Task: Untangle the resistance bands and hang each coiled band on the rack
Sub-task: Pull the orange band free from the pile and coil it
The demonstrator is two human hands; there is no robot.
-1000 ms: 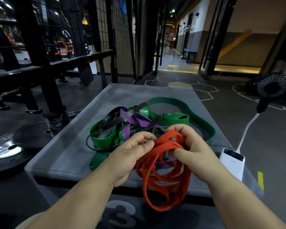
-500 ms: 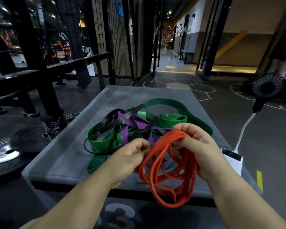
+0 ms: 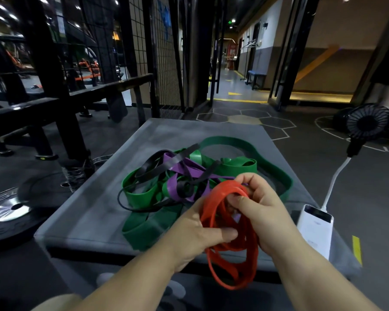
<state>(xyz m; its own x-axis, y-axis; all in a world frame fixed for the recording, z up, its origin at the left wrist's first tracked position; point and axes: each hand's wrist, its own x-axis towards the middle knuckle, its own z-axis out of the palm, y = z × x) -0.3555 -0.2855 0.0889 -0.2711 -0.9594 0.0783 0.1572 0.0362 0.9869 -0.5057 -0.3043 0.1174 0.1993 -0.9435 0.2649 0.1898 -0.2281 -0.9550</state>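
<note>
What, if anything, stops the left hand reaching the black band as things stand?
Probably yes, once freed: the left hand grips the red band with the right hand. The black band lies uncovered just beyond it, nothing between.

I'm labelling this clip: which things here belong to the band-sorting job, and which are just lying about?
Job: red band, held by left hand and right hand; green bands, purple band, black band on the box.
Lying about: power bank, fan, weight plate.
</note>
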